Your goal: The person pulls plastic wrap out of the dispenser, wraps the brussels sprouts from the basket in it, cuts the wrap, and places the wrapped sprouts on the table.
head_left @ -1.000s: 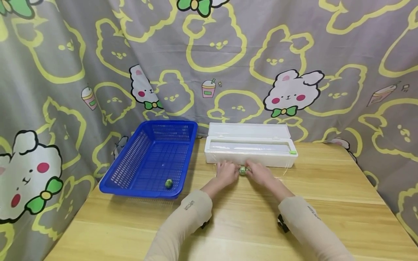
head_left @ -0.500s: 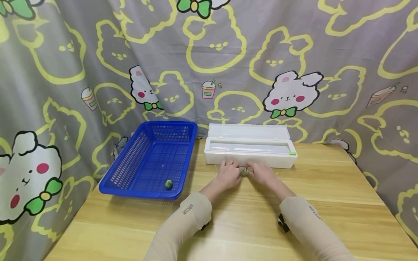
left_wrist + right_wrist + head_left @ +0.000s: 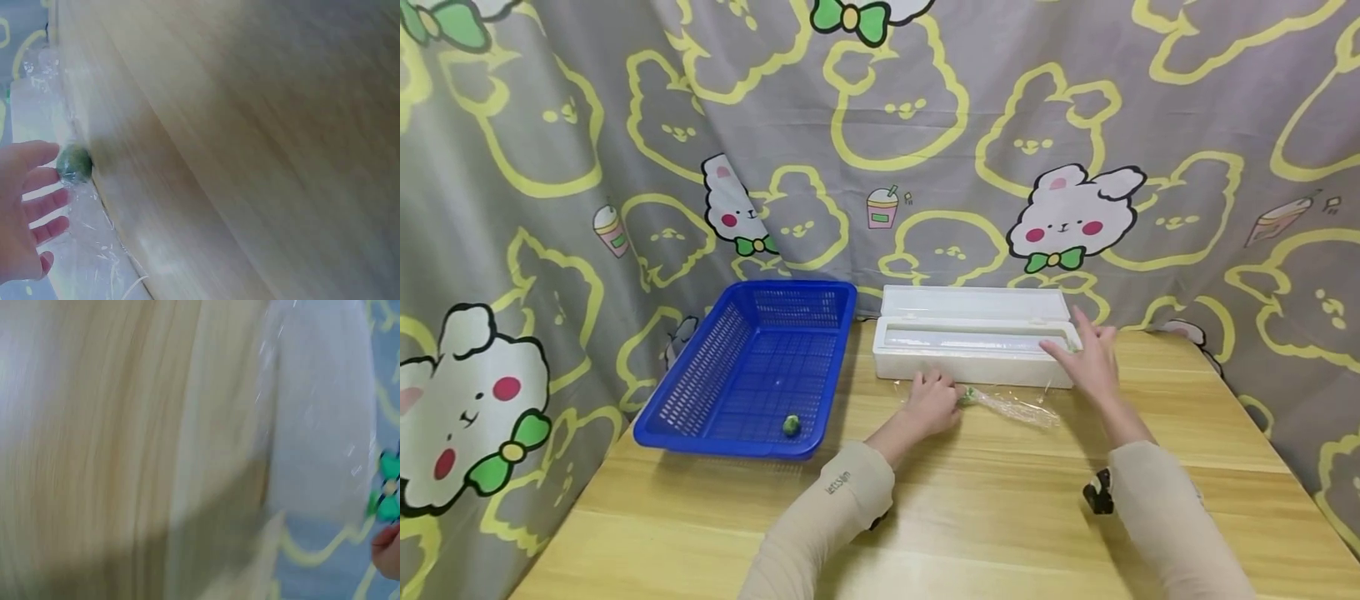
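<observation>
You seem to be mid-wrap: your left grip [image 3: 934, 404] pinches the green ball [image 3: 75, 164] at its fingertips, film [image 3: 1015, 407] trailing rightward; your right grip [image 3: 1093, 362] spreads wide, the box [image 3: 1000, 368] beside it. Next likely calls for tucking that tail.

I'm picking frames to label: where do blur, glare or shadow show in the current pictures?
Head view: mostly crisp, the blue basket clear. Left wrist view: soft and hazy, with glints on the plastic film. Right wrist view: blurred, a dark shadow across the table, pale glare at the frame's left edge.
</observation>
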The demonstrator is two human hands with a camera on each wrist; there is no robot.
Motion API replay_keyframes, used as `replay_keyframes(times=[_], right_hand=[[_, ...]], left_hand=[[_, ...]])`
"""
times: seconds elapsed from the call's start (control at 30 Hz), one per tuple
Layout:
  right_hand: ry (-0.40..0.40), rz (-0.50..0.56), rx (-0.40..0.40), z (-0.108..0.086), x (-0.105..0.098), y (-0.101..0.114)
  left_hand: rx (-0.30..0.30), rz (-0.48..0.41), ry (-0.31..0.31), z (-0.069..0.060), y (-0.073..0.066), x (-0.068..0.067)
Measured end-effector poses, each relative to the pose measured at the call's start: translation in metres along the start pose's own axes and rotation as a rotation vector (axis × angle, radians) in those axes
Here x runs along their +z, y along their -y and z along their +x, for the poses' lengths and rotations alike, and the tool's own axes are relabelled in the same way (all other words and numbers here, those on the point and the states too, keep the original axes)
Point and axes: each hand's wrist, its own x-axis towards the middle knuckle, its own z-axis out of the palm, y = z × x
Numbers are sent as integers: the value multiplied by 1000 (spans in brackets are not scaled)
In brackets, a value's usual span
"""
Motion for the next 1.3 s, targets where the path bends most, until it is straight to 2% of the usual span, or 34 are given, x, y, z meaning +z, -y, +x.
replay_keyframes(times=[0.1,0.17,0.23,0.33,0.43,0.67,0.83,0.93,1.07,1.17,1.3], right_hand=[[118,-3,67,3,-5,-19],[194,20,81,4,-4,-29],[236,53,81,5,-2,-37],[248,106,80,5,2,-45],[248,149,65,3,2,-53],[261,221,-7,4,1,-61],[291,288,-74,5,-1,-63],[303,320,-76,5,-4,-65],[302,367,-62,5,-5,-67],[290,403,-67,6,-2,-66],[289,425,-63,5,4,-65]], left_hand=[[-12,-37,9,-1,-1,-2],[-26,-85,12,-2,0,-3],[-41,-143,11,-3,1,-3],[-49,-218,5,-4,3,-3],[-41,-256,-4,-3,4,-1],[-30,-275,-28,-1,6,0],[-31,-278,-82,2,2,-1],[5,-276,-146,8,-6,-7],[103,-255,-218,19,-20,-17],[166,-210,-231,29,-32,-23],[205,-127,-201,40,-49,-25]])
